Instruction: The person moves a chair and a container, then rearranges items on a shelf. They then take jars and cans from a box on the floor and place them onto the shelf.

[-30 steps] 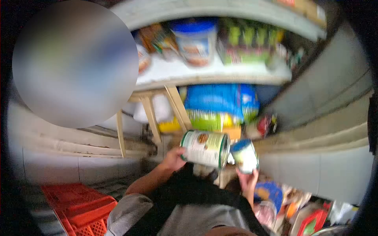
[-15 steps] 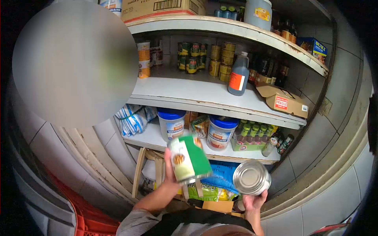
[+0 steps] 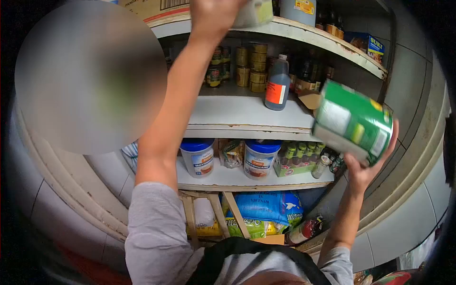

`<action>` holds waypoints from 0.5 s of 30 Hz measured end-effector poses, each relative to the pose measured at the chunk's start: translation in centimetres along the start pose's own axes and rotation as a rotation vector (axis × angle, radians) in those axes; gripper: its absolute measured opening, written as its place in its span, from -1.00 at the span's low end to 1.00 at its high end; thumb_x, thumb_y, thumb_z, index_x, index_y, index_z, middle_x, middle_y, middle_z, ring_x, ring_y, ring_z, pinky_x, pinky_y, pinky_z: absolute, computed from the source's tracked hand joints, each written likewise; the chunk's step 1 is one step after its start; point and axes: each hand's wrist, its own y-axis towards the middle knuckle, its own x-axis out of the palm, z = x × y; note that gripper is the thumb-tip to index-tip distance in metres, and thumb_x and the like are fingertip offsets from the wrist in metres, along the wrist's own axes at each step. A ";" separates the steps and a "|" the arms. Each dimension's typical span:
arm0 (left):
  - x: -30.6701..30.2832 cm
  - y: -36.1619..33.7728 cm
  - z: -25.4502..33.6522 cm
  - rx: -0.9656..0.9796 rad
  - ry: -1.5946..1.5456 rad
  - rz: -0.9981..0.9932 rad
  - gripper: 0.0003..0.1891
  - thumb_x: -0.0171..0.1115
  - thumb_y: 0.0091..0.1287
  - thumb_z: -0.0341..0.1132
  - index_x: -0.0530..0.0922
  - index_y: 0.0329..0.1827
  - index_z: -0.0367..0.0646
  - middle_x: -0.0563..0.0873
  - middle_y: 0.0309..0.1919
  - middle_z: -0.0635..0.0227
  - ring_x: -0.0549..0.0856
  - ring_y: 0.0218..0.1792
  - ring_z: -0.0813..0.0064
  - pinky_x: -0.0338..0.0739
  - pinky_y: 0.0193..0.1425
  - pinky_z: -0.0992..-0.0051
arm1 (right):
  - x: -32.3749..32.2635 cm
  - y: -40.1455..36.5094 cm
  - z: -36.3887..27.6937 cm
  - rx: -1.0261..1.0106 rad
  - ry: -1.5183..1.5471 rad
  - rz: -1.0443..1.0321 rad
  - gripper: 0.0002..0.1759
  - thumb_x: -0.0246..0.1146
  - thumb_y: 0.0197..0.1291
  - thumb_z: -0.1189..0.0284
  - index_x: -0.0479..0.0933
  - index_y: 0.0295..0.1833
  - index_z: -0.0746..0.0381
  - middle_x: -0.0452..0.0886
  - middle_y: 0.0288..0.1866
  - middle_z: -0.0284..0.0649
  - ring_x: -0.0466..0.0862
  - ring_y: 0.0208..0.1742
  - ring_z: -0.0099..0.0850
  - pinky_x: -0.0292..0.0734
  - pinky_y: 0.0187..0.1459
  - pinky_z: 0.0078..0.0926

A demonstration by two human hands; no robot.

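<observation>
My left hand [image 3: 216,14] is raised to the top shelf at the upper edge of the view, holding a pale can [image 3: 255,13] beside the cardboard box [image 3: 154,8]. The can is partly cut off by the frame, and my fingers are mostly out of sight. On the right, my right hand [image 3: 373,159] grips a large green can [image 3: 354,124] by its lower end. That can is tilted and slightly blurred, in front of the right part of the middle shelf [image 3: 237,110].
A dark bottle [image 3: 277,84] and stacked cans [image 3: 258,68] stand on the middle shelf. Below are two mayonnaise tubs [image 3: 261,160] and a pack of green-capped bottles [image 3: 297,159]. Blue and green bags [image 3: 266,209] lie lowest. A large blurred circle hides the upper left.
My left hand has risen with its can from the lower shelves to the top shelf. My right hand has moved up and right, and its can now shows its green side.
</observation>
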 end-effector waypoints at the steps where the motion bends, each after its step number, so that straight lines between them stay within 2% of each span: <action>1: 1.4 1.9 -1.5 0.044 0.050 0.034 -0.16 0.36 0.10 -0.04 0.21 0.42 -0.21 0.43 0.23 -0.10 0.45 0.23 -0.02 0.40 0.26 0.15 | 0.7 1.4 0.4 -0.150 -0.108 -0.058 0.26 0.60 -0.27 0.31 -0.07 0.50 0.22 0.22 0.39 -0.03 0.31 0.37 -0.18 0.24 0.38 -0.12; 3: 2.1 4.0 -3.9 0.087 0.089 0.068 -0.18 0.35 0.11 -0.05 0.23 0.40 -0.22 0.42 0.25 -0.14 0.41 0.27 -0.12 0.36 0.31 0.13 | 2.7 5.2 0.2 -0.417 -0.312 -0.164 0.18 0.60 -0.29 0.39 0.04 0.46 0.21 0.20 0.42 -0.02 0.30 0.39 -0.14 0.21 0.40 -0.15; 5: 1.0 5.9 -6.0 -0.154 0.858 -0.312 -0.01 0.41 0.08 -0.09 0.02 0.49 -0.25 0.29 0.35 -0.14 0.27 0.37 -0.14 0.29 0.39 0.19 | 4.5 8.4 0.6 -0.522 -0.408 -0.183 0.06 0.57 -0.21 0.37 0.12 0.42 0.20 0.24 0.39 -0.06 0.32 0.37 -0.18 0.26 0.37 -0.19; 6: 0.8 6.9 -8.6 -0.153 0.850 -0.315 -0.01 0.41 0.08 -0.09 0.02 0.49 -0.25 0.29 0.35 -0.14 0.27 0.37 -0.14 0.29 0.39 0.19 | 5.7 10.2 0.9 -0.570 -0.419 -0.168 -0.02 0.55 -0.17 0.34 0.19 0.38 0.20 0.29 0.36 -0.08 0.36 0.35 -0.21 0.31 0.34 -0.24; 7: 0.4 7.5 -12.3 -0.034 0.945 -0.278 -0.09 0.39 0.09 -0.14 0.10 0.45 -0.26 0.29 0.35 -0.14 0.27 0.37 -0.13 0.29 0.39 0.19 | 7.0 11.8 1.4 -0.609 -0.426 -0.146 -0.11 0.53 -0.12 0.32 0.26 0.35 0.21 0.34 0.34 -0.10 0.39 0.32 -0.24 0.35 0.30 -0.29; 8: -0.1 7.7 -14.7 0.086 1.038 -0.240 -0.16 0.38 0.09 -0.19 0.18 0.42 -0.27 0.29 0.35 -0.13 0.27 0.37 -0.12 0.28 0.40 0.19 | 8.4 13.2 1.9 -0.607 -0.426 -0.129 -0.19 0.51 -0.07 0.29 0.33 0.31 0.21 0.39 0.31 -0.13 0.43 0.30 -0.27 0.39 0.27 -0.35; 9: -0.8 7.6 -15.4 0.085 1.033 -0.244 -0.16 0.38 0.09 -0.19 0.18 0.42 -0.27 0.29 0.35 -0.13 0.27 0.37 -0.12 0.28 0.40 0.19 | 10.0 14.4 2.7 -0.518 -0.349 -0.154 -0.21 0.48 -0.01 0.31 0.31 0.34 0.18 0.33 0.35 -0.19 0.39 0.32 -0.34 0.42 0.28 -0.36; 11: -1.9 7.2 -16.2 0.321 1.325 -0.437 -0.40 0.25 0.16 -0.26 0.37 0.30 -0.23 0.37 0.29 -0.10 0.37 0.29 -0.10 0.29 0.38 0.18 | 13.1 18.1 2.1 -0.256 -0.483 -0.166 -0.23 0.40 0.04 0.37 0.24 0.36 0.22 0.10 0.47 0.04 0.25 0.43 -0.06 0.29 0.37 -0.07; 12: -2.3 6.8 -15.9 0.316 1.323 -0.444 -0.40 0.25 0.16 -0.26 0.37 0.30 -0.23 0.37 0.29 -0.10 0.37 0.29 -0.10 0.29 0.38 0.18 | 14.6 19.3 1.0 -0.164 -0.445 -0.239 -0.24 0.42 0.03 0.33 0.25 0.34 0.24 0.09 0.47 0.07 0.24 0.43 -0.06 0.28 0.38 -0.11; 14: -2.9 6.3 -14.5 0.243 1.218 -0.432 -0.55 0.14 0.19 -0.32 0.48 0.18 -0.20 0.44 0.23 -0.02 0.43 0.23 -0.04 0.31 0.34 0.15 | 18.2 20.9 2.7 -0.164 -0.618 -0.153 -0.23 0.44 0.03 0.26 0.27 0.32 0.25 0.07 0.48 0.09 0.23 0.44 -0.05 0.24 0.40 -0.17; 15: -3.2 6.3 -14.7 0.221 1.225 -0.447 -0.55 0.14 0.19 -0.32 0.48 0.18 -0.20 0.44 0.23 -0.02 0.43 0.23 -0.04 0.31 0.34 0.15 | 20.2 22.0 5.6 -0.251 -0.828 0.004 -0.22 0.45 0.03 0.23 0.28 0.31 0.25 0.07 0.48 0.09 0.22 0.44 -0.04 0.22 0.40 -0.18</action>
